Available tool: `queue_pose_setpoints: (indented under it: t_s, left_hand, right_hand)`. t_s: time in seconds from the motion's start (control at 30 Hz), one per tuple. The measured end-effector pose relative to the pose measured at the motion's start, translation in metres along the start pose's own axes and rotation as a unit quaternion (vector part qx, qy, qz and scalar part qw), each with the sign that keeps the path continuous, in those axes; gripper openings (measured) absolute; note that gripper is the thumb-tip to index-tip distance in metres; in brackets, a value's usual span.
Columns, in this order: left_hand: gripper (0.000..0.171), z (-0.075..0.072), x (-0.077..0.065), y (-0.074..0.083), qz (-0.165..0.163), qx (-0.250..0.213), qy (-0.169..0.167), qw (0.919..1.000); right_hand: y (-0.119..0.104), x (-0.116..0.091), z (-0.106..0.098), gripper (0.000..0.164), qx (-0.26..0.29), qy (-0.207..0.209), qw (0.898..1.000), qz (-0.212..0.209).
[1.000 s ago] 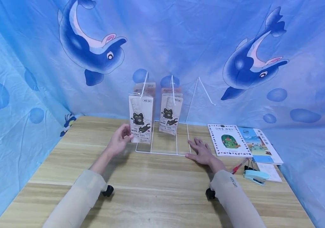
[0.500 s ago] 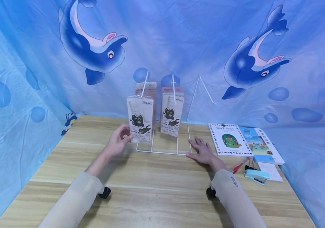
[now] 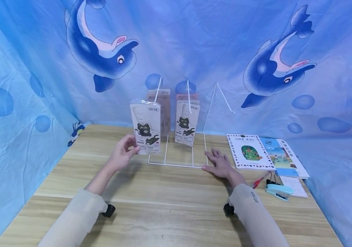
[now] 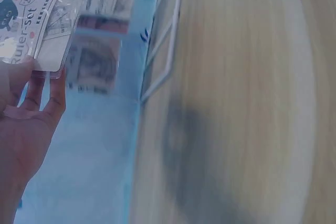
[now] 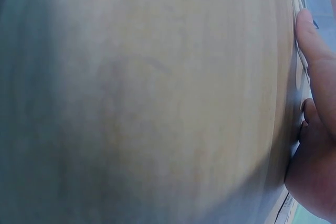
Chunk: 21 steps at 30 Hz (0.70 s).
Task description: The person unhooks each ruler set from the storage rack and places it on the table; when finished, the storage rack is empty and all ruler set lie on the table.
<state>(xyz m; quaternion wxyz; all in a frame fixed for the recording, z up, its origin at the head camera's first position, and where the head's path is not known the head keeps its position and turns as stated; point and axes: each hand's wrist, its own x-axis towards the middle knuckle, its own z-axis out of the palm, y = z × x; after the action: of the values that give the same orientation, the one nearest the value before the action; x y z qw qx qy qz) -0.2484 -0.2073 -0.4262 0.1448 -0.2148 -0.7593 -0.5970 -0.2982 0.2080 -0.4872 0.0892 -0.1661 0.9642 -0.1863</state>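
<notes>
My left hand pinches the lower left corner of a flat clear-wrapped ruler set printed with black cats. The pack stands upright at the left hook of a white wire rack; whether it still touches the hook tip I cannot tell. In the left wrist view, thumb and fingers hold the ruler set by its edge. Another pack hangs behind it, and more ruler sets hang on the middle hook. My right hand rests with spread fingers at the rack's right front corner.
The rack's right hook bears nothing. To the right lie two booklets, a red pen, a black binder clip and a light blue stapler. A blue dolphin-print curtain hangs behind the wooden table.
My left hand has drawn the front ruler set leftward, away from the pack behind it on the left hook. The right hand has stayed on the rack's corner.
</notes>
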Motion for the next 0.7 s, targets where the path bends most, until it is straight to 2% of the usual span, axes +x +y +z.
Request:
queue_pose_setpoints:
  t_s: [0.13, 0.27, 0.47, 0.63, 0.7]
  left_hand:
    - [0.032, -0.021, -0.012, -0.007, -0.009, 0.011, 0.002, 0.9999]
    - [0.034, -0.045, -0.025, -0.010, -0.035, 0.037, 0.008, 0.9987]
    - [0.038, -0.088, -0.047, -0.025, -0.067, 0.079, 0.071, 0.9920]
    - [0.048, -0.125, -0.063, -0.045, -0.096, 0.081, 0.123, 0.9845]
    - [0.051, -0.138, -0.068, -0.050, -0.117, 0.082, 0.135, 0.9805]
  right_hand:
    - [0.000, 0.001, 0.000, 0.079, -0.005, -0.003, 1.000, -0.004]
    - [-0.001, 0.000, -0.002, 0.078, 0.000, -0.001, 1.000, -0.002]
    - [-0.002, -0.002, -0.004, 0.078, 0.000, -0.001, 1.000, -0.003]
    - [0.000, -0.001, -0.002, 0.078, 0.002, -0.002, 1.000, -0.001]
    - [0.001, 0.000, -0.001, 0.078, 0.001, -0.003, 1.000, -0.002]
